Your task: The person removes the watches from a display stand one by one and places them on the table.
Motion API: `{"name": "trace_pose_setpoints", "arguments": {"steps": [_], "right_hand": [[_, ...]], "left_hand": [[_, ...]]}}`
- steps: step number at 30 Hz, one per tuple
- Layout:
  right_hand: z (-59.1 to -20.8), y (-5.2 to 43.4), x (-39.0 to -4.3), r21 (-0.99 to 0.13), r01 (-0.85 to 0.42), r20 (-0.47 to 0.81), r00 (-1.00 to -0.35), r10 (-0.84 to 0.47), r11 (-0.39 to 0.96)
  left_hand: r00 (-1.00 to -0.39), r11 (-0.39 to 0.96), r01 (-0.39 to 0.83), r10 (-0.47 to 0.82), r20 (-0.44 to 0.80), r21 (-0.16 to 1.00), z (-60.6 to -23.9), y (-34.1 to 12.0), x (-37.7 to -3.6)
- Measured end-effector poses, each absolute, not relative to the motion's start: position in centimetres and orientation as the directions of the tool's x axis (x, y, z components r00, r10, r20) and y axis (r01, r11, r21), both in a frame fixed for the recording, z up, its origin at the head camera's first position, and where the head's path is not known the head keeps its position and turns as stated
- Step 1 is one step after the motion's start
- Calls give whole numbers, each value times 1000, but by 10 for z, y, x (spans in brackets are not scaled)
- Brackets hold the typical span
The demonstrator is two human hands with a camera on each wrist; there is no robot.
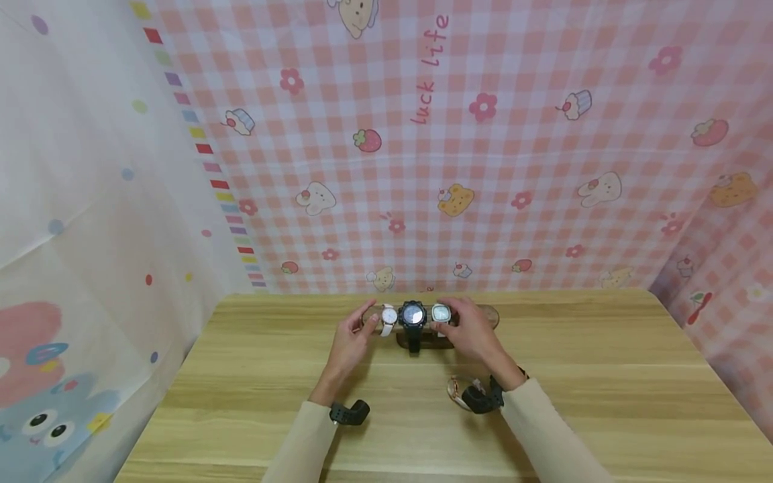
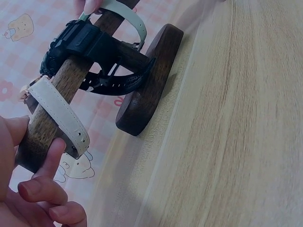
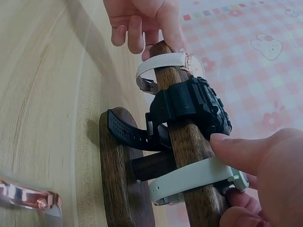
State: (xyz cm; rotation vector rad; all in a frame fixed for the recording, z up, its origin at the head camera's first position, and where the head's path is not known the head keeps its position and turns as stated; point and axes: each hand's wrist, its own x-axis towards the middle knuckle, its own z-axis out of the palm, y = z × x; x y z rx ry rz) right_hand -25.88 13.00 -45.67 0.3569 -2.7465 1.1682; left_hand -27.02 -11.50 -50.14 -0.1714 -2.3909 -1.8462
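A dark wooden watch stand (image 1: 489,315) at the back of the table bears three wristwatches on its bar. My left hand (image 1: 350,342) pinches the bar's left end between thumb and index finger, beside a white-strapped watch (image 2: 59,109). In the middle sits a bulky black watch (image 1: 413,314), its strap hanging toward the base (image 3: 118,179). On the right, my right hand (image 1: 474,332) grips a square-faced watch with a pale green strap (image 3: 194,179), thumb near the black watch and other fingers curled by the green watch's case.
A rose-gold watch (image 3: 28,196) lies on the wooden table (image 1: 272,389), in front of the stand and near the right wrist. A pink checked cloth (image 1: 410,161) hangs behind the table, and a white patterned cloth (image 1: 109,221) on the left.
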Motion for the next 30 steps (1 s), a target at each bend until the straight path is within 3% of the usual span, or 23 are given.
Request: {"name": "trace_pose_setpoints", "arguments": {"steps": [9, 20, 30], "right_hand": [[-455, 129, -258, -705, -271, 220, -962, -162, 655], [-453, 129, -257, -731, -256, 210, -966, -148, 633], [-453, 129, -257, -747, -218, 177, -976, -128, 628]], "left_hand": [[-988, 237, 151, 22, 150, 960, -498, -115, -269], [-988, 229, 154, 58, 144, 961, -467, -111, -251], [-984, 221, 176, 17, 177, 959, -500, -115, -271]]}}
